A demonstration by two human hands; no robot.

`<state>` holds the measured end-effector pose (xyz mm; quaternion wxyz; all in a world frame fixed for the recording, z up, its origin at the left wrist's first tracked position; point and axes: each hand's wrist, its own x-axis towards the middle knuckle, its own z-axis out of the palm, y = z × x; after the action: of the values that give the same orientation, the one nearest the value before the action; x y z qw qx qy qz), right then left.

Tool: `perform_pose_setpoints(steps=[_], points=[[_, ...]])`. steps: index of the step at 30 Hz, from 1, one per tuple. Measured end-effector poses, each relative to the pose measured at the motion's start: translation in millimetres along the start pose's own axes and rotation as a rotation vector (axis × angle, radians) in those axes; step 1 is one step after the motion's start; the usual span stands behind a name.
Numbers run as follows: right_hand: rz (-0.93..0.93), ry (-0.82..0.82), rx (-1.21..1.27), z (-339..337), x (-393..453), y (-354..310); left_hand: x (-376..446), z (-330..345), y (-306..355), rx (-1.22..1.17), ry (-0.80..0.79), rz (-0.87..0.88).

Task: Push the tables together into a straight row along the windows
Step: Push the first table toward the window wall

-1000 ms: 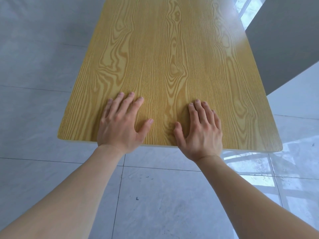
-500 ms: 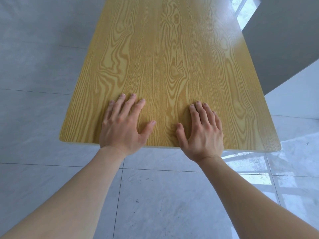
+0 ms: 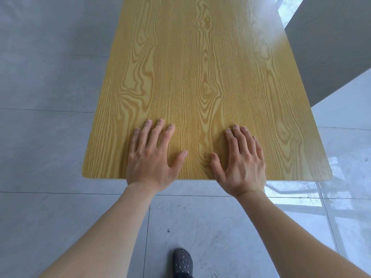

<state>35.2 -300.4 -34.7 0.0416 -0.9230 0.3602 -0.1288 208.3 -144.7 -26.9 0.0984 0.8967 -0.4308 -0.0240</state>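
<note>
A yellow wood-grain table (image 3: 200, 67) fills the middle of the head view, its near edge running across just under my wrists. My left hand (image 3: 152, 157) lies flat on the tabletop near that edge, fingers straight and spread. Beside it to the right, my right hand (image 3: 241, 161) presses flat on the top in the same way. The table's legs and far end are hidden. No other table shows.
Grey floor tiles (image 3: 44, 137) surround the table. A grey wall (image 3: 331, 47) stands at the right, with a strip of bright window (image 3: 287, 9) at the top right. My dark perforated shoe (image 3: 182, 261) shows at the bottom centre.
Both hands stay flat on the same spot of the tabletop. The floor lines have shifted under the table, and my shoe has come into view at the bottom.
</note>
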Motion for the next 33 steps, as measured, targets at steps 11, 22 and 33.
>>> perform_pose_setpoints(steps=[11, 22, 33], points=[[0.018, -0.45, 0.018, -61.9, 51.2, -47.9, 21.3, -101.0, -30.1, 0.005, -0.311, -0.063], [-0.236, -0.578, 0.022, -123.1, 199.7, -276.1, 81.9, -260.7, -223.6, 0.055, -0.189, -0.17], [-0.292, -0.537, 0.038, -136.6, 367.8, -522.8, 183.5, -388.9, -468.2, 0.095, -0.09, -0.259]])
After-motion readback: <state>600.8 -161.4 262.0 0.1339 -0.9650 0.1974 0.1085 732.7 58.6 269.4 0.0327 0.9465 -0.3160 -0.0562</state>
